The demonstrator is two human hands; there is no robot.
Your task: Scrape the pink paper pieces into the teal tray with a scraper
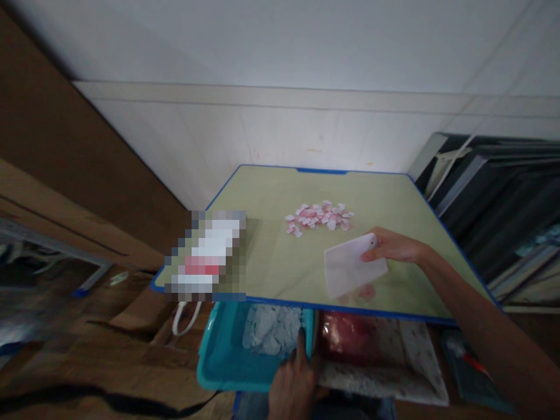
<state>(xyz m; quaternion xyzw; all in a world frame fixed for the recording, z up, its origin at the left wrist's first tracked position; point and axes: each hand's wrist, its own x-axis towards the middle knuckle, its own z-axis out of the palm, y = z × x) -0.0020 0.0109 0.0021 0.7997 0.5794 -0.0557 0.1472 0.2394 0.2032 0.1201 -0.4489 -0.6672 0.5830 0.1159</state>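
Observation:
My right hand point(385, 248) is closed on the corner of a flat white scraper point(350, 268), which has a small hole near my thumb. It is tilted over the near right part of a pale yellow-green board point(271, 256) with a blue edge. A loose heap of small pink and white pieces point(319, 216) lies beyond the scraper on the board. Below the front edge, my left hand point(295, 379) grips the near right corner of a teal tub point(227, 373), its index finger reaching over the rim. White flakes point(273, 329) lie inside the tub.
A pixelated object point(210, 256) stands on the board's left side. Right of the tub is a pale tray point(420, 367) holding a red shiny bag point(345, 338). Dark flat panels point(494, 186) lean at the right. A white wall point(280, 128) rises behind the board.

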